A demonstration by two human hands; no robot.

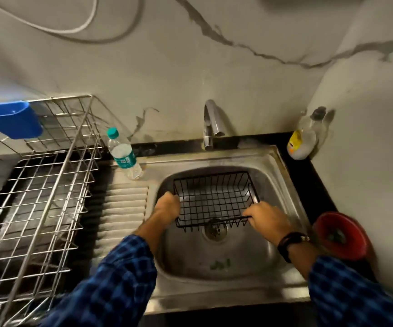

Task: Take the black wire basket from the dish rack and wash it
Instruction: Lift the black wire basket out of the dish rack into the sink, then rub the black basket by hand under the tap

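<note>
The black wire basket [214,197] hangs inside the steel sink [282,171], above the drain, below and in front of the tap [212,123]. My left hand [167,206] grips the basket's left rim. On the near right corner of the rim, my right hand [268,220] is closed. No water runs from the tap. The silver wire dish rack [49,185] stands at the left on the counter, apart from the basket.
A blue plastic holder [13,119] hangs on the rack's back edge. A water bottle [123,154] stands on the sink's drainboard. A soap bottle [305,138] sits in the back right corner. A red bowl [339,234] rests on the right counter. Green scraps lie in the basin.
</note>
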